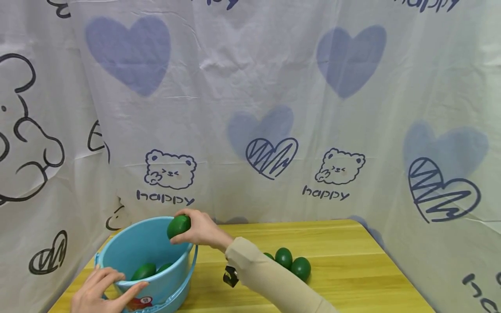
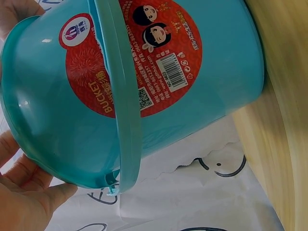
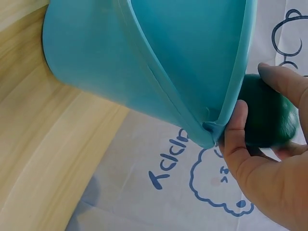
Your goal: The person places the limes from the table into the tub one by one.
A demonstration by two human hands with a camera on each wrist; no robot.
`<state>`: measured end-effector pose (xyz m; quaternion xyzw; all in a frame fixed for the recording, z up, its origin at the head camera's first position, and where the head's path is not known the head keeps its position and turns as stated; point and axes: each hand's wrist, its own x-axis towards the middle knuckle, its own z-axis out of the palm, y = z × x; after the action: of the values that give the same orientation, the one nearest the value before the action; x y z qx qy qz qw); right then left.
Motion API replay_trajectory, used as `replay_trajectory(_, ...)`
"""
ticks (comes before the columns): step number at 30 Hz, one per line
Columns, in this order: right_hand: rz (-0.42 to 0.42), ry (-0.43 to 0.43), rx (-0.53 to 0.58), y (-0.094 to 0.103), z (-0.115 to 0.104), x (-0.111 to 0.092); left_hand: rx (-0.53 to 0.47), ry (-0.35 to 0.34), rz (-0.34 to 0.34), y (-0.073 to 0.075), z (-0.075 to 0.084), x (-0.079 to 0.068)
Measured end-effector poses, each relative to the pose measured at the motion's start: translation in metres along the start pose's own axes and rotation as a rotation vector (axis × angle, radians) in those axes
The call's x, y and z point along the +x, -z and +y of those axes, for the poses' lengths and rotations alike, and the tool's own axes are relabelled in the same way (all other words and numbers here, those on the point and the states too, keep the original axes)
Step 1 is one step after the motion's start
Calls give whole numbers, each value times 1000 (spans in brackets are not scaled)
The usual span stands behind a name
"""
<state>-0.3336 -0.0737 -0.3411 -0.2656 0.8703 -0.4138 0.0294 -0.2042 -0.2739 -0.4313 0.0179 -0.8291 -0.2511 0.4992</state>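
Right-hand grip: closed round one green fruit, held at about 2 o'clock on the blue bucket, level with the rim or just over it; cannot tell whether the fruit touches plastic. Left-hand grip: clamped on the same rim at 7 o'clock, thumb outside. Bucket upright at 7 to 8 o'clock in the head view. Inside, low down at 5 to 6 o'clock: two more fruits, one partly hidden by the wall. Handle hangs down against the outside. Red round label on the wall, printed BUCKET, barcode, cartoon faces. Out at 3 o'clock from the bucket, well apart: three loose fruits bunched on the wood-grain surface, one mostly behind the beige sleeve. Small black thing under that cuff. Backdrop toward 12: white cloth, purple hearts, bear drawings, "happy" lettering.
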Motion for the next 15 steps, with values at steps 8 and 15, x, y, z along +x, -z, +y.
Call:
replay_trajectory(8, -38, 1, 17, -1, 2, -1, -22, -37, 12, 0, -3, -1)
replay_trajectory(15, -54, 15, 47, 1, 3, -3, -22, -56, 17, 0, -3, 0)
